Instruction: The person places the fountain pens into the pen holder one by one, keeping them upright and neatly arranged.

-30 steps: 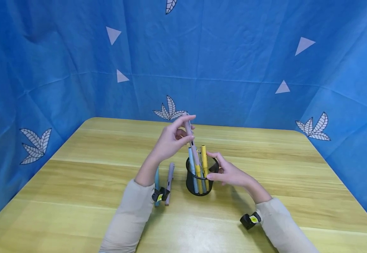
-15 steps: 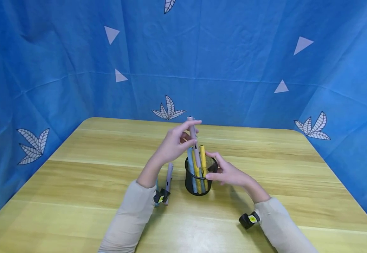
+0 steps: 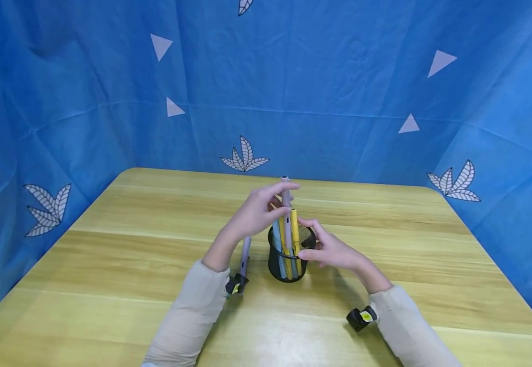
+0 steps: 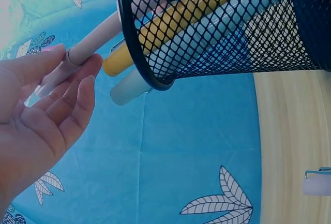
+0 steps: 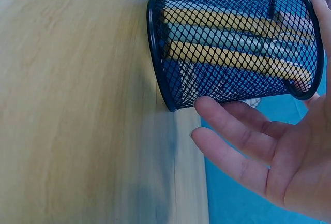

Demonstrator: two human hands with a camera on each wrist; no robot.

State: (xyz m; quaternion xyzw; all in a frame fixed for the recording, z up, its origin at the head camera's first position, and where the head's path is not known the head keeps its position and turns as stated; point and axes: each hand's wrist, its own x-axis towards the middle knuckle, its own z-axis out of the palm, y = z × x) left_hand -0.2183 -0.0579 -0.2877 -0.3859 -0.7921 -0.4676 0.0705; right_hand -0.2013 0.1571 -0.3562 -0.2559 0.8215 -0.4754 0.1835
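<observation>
While the left hand [image 3: 253, 216] pinches a lilac pen [image 3: 286, 204] upright inside the mesh pen cup [image 3: 286, 261], the right hand [image 3: 332, 251], fingers straight, seemingly steadies its side.

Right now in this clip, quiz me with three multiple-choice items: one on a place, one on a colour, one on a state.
1. Where does the spare lilac pen lie?
A. on the table, beside the left forearm
B. inside the holder
C. under the right hand

2. What colour is the mesh pen holder?
A. white
B. black
C. red

3. What is the left hand doing?
A. lying flat on the table
B. pinching a lilac pen that stands in the holder
C. gripping the holder's rim

Answers: A, it lies on the wood left of the holder; B, dark mesh; B, fingertips hold its upper end.
</observation>
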